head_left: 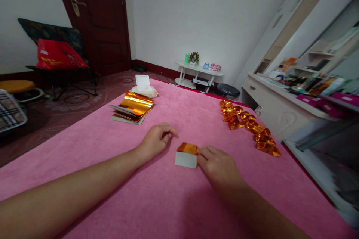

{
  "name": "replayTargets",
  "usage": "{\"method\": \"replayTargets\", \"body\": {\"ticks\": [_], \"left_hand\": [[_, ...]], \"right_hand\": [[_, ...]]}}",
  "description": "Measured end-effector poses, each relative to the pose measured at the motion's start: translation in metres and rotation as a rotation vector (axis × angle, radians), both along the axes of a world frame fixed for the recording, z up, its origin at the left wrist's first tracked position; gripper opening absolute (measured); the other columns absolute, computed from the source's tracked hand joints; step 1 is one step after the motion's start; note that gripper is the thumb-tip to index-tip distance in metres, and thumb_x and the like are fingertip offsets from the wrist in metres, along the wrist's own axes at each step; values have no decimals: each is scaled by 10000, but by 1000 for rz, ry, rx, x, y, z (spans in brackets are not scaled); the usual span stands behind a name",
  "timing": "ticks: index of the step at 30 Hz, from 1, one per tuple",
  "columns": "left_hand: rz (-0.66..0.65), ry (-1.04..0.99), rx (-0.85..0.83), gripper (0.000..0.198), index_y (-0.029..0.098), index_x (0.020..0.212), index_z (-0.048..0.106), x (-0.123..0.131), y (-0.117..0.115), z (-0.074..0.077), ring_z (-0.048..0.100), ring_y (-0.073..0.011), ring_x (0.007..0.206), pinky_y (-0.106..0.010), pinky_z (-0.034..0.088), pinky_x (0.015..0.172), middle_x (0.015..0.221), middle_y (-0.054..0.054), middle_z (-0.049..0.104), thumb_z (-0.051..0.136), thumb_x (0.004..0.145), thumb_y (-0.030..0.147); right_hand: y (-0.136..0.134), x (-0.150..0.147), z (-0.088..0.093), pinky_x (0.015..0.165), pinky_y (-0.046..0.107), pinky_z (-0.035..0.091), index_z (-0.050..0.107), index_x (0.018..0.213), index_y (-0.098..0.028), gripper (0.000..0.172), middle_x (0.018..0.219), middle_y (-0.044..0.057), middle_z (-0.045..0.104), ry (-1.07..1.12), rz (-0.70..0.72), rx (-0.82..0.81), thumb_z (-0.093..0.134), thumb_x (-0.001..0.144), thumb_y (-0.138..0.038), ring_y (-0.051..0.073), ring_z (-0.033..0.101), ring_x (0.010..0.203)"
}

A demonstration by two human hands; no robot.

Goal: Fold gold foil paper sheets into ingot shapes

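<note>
Between the two hands, on the pink cloth [84, 149], lies a small folded paper [186, 158], gold at the top and white below. The right hand [217, 164] pinches its right edge with thumb and finger. The left hand [157, 140] rests just beside the paper, not touching it, with its fingers curled in against the thumb and nothing in it that I can see. The paper looks thin, light, shiny and a bit slippery. It would crease or tear easily, so it is best held softly at an edge or corner. Well past the left hand sit a stack of gold sheets [134, 105] and a wipes pack [144, 89]. Past the right hand runs a row of folded gold pieces [248, 126].
</note>
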State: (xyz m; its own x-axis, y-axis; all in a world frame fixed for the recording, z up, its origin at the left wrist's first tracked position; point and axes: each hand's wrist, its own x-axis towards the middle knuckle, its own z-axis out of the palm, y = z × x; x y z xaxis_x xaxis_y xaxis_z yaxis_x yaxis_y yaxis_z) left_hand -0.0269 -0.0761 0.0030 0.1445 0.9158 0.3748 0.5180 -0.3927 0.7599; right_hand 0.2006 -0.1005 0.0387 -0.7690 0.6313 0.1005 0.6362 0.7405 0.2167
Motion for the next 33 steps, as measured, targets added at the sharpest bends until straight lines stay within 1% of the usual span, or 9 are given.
{"method": "replayTargets", "body": {"ticks": [2,5,9,14,17,20,25,29,33], "left_hand": [[-91,22,7,287,159,869,690,3,-4,1,596,-142,818,-268,468,760,863,-40,652,460,769,19],[-215,29,62,314,164,904,691,7,-10,5,587,-139,844,-270,465,774,908,-50,646,440,789,14],[-344,123,156,411,194,989,677,10,-14,11,568,-151,919,-305,441,845,976,-39,660,432,749,-35],[-521,319,197,519,207,1097,634,11,-17,14,563,-165,956,-333,425,884,1008,-30,675,430,700,-57],[-551,442,213,484,217,1145,608,11,-22,18,551,-185,999,-363,407,921,1073,-30,663,472,732,6],[-520,515,241,386,214,1132,611,12,-28,25,535,-205,1039,-388,393,940,1121,-43,637,515,776,100],[-571,555,287,257,184,1042,629,14,-30,29,538,-203,1053,-379,395,948,1101,-61,630,493,830,130],[-623,506,265,254,184,1087,616,15,-27,26,570,-184,998,-336,440,910,1057,-66,646,492,866,169],[-658,477,252,234,175,1060,637,17,-30,25,575,-195,994,-323,460,893,1042,-82,651,517,860,190]], "right_hand": [[8,21,-5,666,325,500,676,803,-155,85,817,64,660,133,56,9,600,809,-117,209,580,791],[13,38,-16,719,311,496,670,924,-140,164,911,77,661,297,114,4,525,855,-107,195,564,851],[10,40,-26,750,317,503,662,960,-131,231,930,91,669,403,120,-7,455,867,-84,189,576,859],[1,38,-24,814,332,500,652,974,-154,275,984,89,681,482,91,-3,434,833,-64,191,606,901],[-7,37,-18,846,349,493,630,1016,-171,224,1019,80,681,466,-7,-78,513,825,-166,203,620,924],[-16,33,-14,853,386,492,626,1029,-194,241,1092,81,665,392,-83,-115,580,814,-291,235,619,973],[-23,22,-10,818,399,505,646,975,-205,172,1109,83,659,296,-150,-90,565,838,-270,246,620,975],[-21,18,-11,803,381,512,650,934,-189,132,1045,89,675,285,-146,-56,575,839,-242,239,627,943],[-13,25,-16,794,340,518,651,927,-174,129,1039,99,674,326,-41,-18,560,856,-233,218,629,937]]}}
